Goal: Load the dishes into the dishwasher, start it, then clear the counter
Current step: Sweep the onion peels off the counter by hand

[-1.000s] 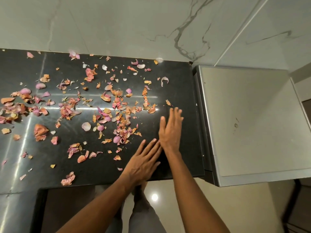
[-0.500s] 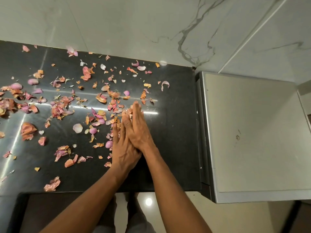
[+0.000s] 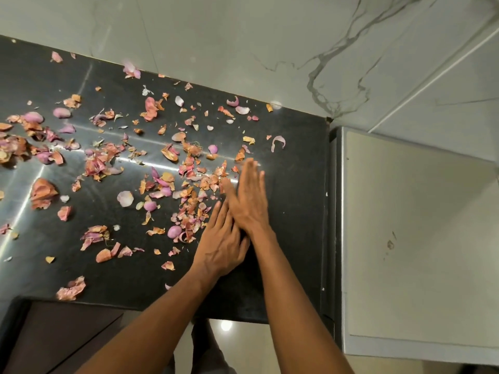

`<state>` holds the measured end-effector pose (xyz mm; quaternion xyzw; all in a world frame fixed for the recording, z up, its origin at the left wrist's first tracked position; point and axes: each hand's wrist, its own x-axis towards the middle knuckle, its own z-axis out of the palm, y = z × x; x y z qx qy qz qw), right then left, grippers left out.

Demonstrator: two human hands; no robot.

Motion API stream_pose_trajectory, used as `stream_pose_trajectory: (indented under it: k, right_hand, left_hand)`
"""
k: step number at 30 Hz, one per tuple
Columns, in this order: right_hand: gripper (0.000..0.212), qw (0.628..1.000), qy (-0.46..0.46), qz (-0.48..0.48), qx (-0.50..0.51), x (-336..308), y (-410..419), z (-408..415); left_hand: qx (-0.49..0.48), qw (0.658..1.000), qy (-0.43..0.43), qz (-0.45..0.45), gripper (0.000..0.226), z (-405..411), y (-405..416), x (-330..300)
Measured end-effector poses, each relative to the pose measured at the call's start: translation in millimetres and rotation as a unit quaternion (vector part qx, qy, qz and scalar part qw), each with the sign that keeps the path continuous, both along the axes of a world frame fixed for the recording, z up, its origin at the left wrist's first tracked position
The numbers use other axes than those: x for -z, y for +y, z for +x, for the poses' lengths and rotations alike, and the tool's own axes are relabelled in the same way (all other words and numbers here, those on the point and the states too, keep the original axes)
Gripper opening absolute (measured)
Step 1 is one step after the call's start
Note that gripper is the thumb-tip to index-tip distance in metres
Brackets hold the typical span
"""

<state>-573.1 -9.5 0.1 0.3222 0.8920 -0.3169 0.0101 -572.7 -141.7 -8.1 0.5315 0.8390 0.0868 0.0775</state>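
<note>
I press my left hand and right hand flat, fingers straight and together, forming a wall to sweep onion skins across the black counter.

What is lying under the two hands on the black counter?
Both hands lie flat on the black counter, beside the onion peels. Whether peels lie beneath the palms cannot be seen.

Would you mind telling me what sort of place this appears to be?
Most likely a home kitchen: a black stone counter strewn with onion skins, a marble-tiled wall behind, and a steel appliance top alongside.
</note>
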Motion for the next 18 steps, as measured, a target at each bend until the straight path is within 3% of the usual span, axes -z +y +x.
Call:
stream_pose_trajectory:
  k: [3, 4, 8, 12, 14, 18]
  right_hand:
    - [0.074, 0.975, 0.073, -0.208, -0.011, -24, -13, -15]
    - [0.071, 0.967, 0.094, -0.238, -0.002, -32, -11, -15]
    - [0.062, 0.973, 0.164, -0.133, 0.089, -39, 45, -8]
    - [0.074, 0.984, 0.099, -0.026, 0.144, -25, 129, -9]
    - [0.081, 0.992, 0.047, -0.04, 0.112, -18, 142, -21]
    - [0.089, 0.998, -0.005, 0.04, -0.044, -13, 106, -41]
  left_hand:
    - [0.03, 1.0, -0.005, -0.004, 0.057, 0, -3, 11]
    - [0.026, 1.0, -0.007, -0.009, 0.058, 1, -3, 12]
    - [-0.034, 0.999, 0.002, 0.026, 0.061, 3, 0, 3]
    - [-0.037, 0.999, 0.009, 0.03, 0.061, -1, 0, -1]
    - [-0.038, 0.999, 0.008, 0.023, 0.059, -1, 0, -2]
    - [-0.038, 0.999, 0.012, 0.033, 0.056, 0, 0, -1]
